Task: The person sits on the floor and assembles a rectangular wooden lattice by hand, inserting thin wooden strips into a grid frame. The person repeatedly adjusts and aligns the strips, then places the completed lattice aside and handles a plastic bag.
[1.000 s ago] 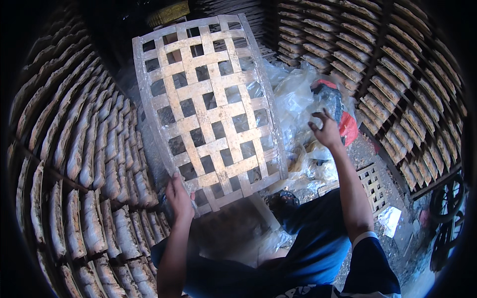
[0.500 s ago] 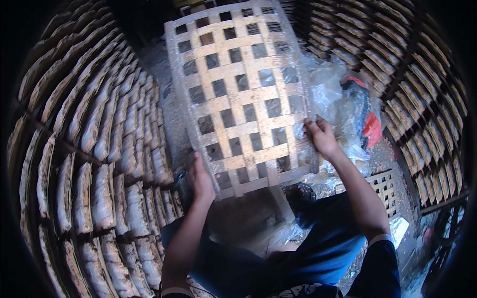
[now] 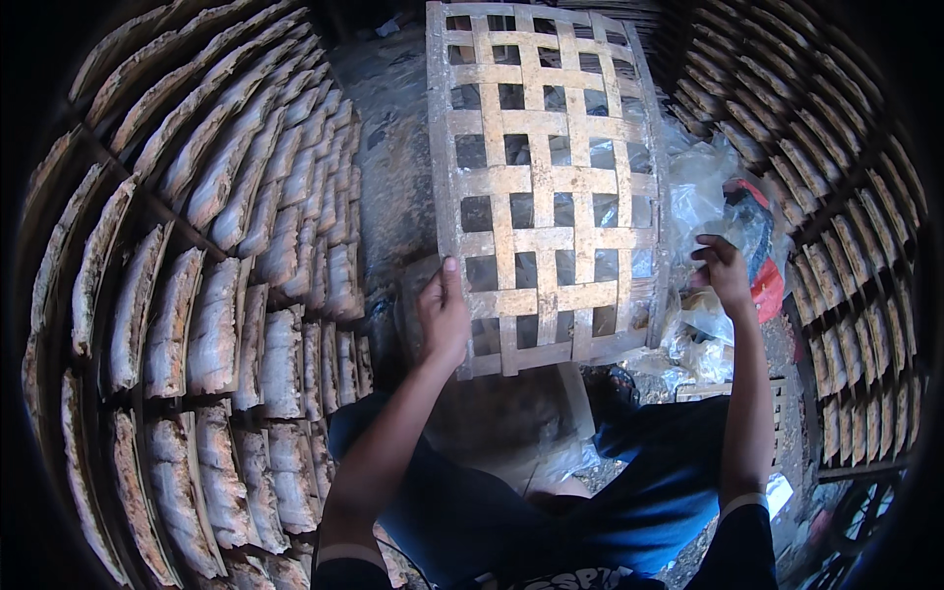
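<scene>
A woven lattice tray (image 3: 541, 183) of flat pale slats in a wooden frame is held up before me, its long sides running away from me. My left hand (image 3: 444, 320) grips the frame's left side close to the near corner, thumb on top and fingers hidden beneath. To the right of the frame, my right hand (image 3: 726, 275) is off the tray, its fingers loosely bent and apart with nothing in them. Under the tray's near edge, a brownish, partly see-through sheet (image 3: 506, 428) shows in front of my legs.
Tall racks of overlapping, rough-edged slabs rise on the left (image 3: 221, 324) and on the right (image 3: 846, 295). Crumpled clear plastic (image 3: 703, 344) lies on the floor beyond my right hand, with a red and dark item (image 3: 767, 290) among it. Another lattice tray (image 3: 779, 408) lies near my right forearm.
The tray has shifted right in view and turned straighter. My right hand has let go of its right edge and moved away to the right; my left hand still holds the left side.
</scene>
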The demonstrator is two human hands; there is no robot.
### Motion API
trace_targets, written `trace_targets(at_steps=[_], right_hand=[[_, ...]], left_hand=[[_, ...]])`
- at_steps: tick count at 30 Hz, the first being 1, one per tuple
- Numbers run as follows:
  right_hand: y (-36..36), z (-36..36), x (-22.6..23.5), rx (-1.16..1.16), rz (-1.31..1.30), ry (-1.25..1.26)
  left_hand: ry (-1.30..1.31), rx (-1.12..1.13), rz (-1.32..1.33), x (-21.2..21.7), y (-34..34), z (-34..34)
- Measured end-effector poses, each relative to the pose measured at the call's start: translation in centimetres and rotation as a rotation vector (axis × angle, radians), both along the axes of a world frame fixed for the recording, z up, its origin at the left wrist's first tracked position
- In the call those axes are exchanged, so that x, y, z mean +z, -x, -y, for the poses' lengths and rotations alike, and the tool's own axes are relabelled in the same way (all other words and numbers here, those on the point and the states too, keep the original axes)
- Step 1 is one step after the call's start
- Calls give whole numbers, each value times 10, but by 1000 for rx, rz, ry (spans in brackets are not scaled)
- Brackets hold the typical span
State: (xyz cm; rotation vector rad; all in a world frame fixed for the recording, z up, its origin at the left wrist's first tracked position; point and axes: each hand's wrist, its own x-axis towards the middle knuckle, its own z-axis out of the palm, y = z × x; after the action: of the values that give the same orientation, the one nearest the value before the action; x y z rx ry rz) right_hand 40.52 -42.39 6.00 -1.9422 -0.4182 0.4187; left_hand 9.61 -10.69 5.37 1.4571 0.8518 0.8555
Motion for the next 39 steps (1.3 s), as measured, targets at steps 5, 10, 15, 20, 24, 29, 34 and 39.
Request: trace_targets(at_steps=[5,10,15,20,24,29,34,39], right_hand=[[-47,45,-20,-320,590,646],[24,-58,31,-215,978,73],[143,-153,50,296,979,-168],[197,-170,25,540,1048,-96],[200,-169,12,525,1077,-79],[212,-171,7,550,1042,-112],[207,-170,-6,557,1030,-189],[203,-153,4,551,1067,-130]], left_hand=[[-32,-79,8,5,4,0],[78,-135,13,7,6,0],[211,-174,58,11,-8,13],[370,-138,97,19,-13,32],[346,-114,37,18,-12,23],[384,-77,-26,20,-8,21],[445,-64,-52,20,-9,27],[426,-90,-12,3,-19,39]])
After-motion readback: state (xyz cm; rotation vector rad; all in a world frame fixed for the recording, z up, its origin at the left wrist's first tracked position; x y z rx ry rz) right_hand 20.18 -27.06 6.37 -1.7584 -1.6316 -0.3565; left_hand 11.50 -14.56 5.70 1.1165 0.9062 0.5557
